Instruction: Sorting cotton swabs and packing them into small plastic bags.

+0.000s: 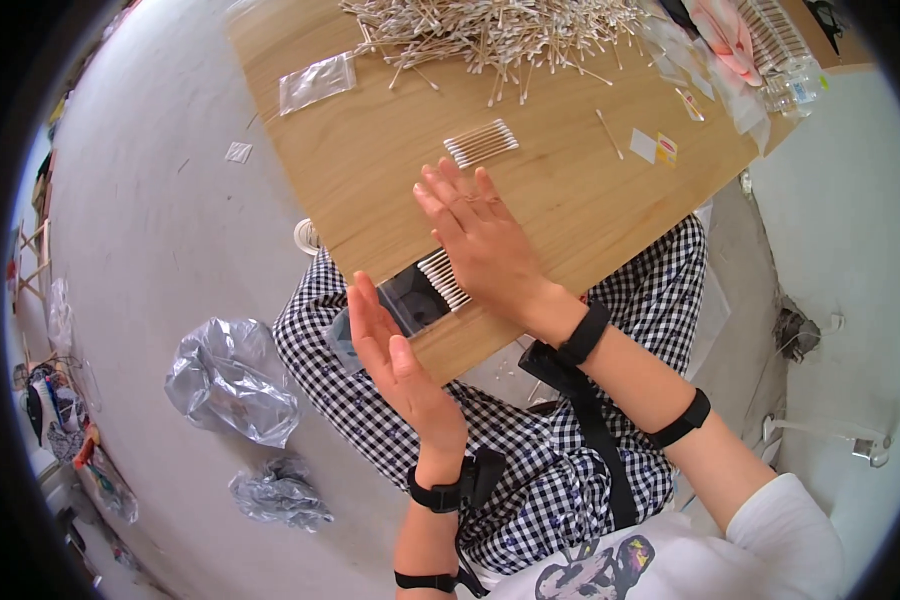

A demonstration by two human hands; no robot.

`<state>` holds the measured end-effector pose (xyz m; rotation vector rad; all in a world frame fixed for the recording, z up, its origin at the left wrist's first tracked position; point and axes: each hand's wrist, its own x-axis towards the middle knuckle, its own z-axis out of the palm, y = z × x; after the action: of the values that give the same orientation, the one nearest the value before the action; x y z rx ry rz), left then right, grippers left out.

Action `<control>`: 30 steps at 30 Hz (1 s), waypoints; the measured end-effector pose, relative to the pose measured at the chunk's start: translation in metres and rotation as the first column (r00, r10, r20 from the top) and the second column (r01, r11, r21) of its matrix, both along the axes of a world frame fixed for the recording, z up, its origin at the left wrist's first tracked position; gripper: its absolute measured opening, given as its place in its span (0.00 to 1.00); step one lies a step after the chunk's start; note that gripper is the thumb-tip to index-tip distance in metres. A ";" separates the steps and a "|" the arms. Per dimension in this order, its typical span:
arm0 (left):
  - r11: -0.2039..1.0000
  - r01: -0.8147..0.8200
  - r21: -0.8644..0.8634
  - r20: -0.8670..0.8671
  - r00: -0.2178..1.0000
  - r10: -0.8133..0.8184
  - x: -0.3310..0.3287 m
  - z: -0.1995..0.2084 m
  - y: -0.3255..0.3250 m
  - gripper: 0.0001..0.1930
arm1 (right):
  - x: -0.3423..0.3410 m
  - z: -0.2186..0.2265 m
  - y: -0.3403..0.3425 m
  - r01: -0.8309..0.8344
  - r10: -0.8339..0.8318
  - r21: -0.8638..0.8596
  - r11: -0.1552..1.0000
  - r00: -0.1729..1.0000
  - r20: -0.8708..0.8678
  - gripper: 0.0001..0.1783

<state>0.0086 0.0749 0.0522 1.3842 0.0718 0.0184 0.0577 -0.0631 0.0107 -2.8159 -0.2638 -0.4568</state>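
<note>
Cotton swabs (444, 282) lie side by side near the close edge of the table (580, 215), partly hidden by the right hand (485, 240), stretched flat with no visible grip, probably to keep the row even, though I cannot tell whether its palm presses. The left hand (395, 375), also wide and apparently empty, stands beside the clear plastic bag (406, 308), perhaps to steady it; the loose swab heap (500, 35) sits at the far end, likely kept out of the way.
</note>
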 end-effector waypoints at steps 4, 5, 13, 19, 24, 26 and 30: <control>0.974 -0.095 -0.207 -0.078 0.994 0.080 0.009 -0.004 -0.006 0.30 | 0.003 -0.007 0.009 -0.025 0.025 0.002 1.000 1.000 -0.005 0.29; 0.973 -0.100 -0.206 -0.078 0.993 0.086 0.013 -0.006 -0.009 0.30 | 0.004 -0.007 0.012 -0.033 0.034 0.081 0.996 0.999 -0.020 0.30; 0.960 -0.098 -0.261 -0.051 0.995 0.088 0.023 -0.022 -0.036 0.30 | 0.002 -0.007 0.016 -0.091 0.101 0.212 0.973 0.994 -0.038 0.27; 0.955 -0.105 -0.278 -0.039 0.994 0.097 0.023 -0.020 -0.035 0.29 | 0.001 -0.006 0.022 -0.092 0.111 0.224 0.970 0.991 -0.073 0.29; 0.996 -0.055 0.071 0.050 0.997 0.052 0.030 -0.007 0.003 0.26 | 0.002 -0.003 0.020 -0.106 0.110 0.065 0.992 0.993 -0.048 0.27; 0.962 -0.029 0.271 0.101 0.995 0.002 0.034 0.002 0.035 0.27 | 0.003 -0.003 0.018 -0.119 0.124 0.082 0.990 0.991 -0.052 0.27; 0.462 0.122 0.879 0.046 0.941 -0.336 0.037 0.000 0.071 0.33 | 0.004 -0.005 0.023 -0.143 0.149 0.093 0.985 0.987 -0.055 0.27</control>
<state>0.0460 0.1462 0.0522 2.4235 -0.3768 -0.0315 0.0617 -0.0399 0.0057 -2.6946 -0.4231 -0.3400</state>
